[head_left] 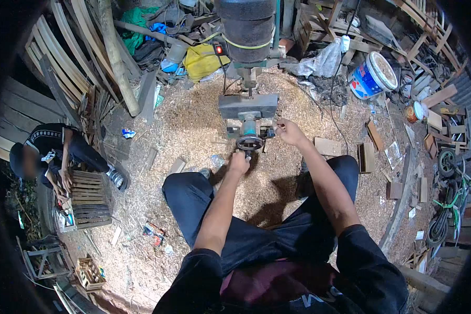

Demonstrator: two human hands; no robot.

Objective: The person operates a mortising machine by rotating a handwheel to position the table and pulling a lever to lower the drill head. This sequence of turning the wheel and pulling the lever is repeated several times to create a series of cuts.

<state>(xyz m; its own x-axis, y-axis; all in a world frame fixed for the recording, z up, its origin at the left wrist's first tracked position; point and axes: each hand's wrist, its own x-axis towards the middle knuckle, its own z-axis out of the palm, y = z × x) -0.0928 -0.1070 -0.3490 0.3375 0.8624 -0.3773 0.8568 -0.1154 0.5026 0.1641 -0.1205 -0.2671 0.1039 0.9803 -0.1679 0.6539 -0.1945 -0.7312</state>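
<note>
At the centre of the sawdust floor [157,125] stands a drill press [248,52] with a grey work plate [247,105]. The left hand [239,163], fingers curled shut, grips the round black handwheel [249,142] just below the plate. The right hand [289,131], at 3 o'clock of the wheel, pinches a small dark part [268,133]. At 9 o'clock a second person [52,152] crouches over a slatted wooden crate [89,199].

We see a rough woodworking workshop. The floor [193,120] is covered with sawdust and wood offcuts, bent wooden slats [63,57] lean at the side, a standing machine [248,112] is in the middle, and wooden crates [89,199] lie nearby.
</note>
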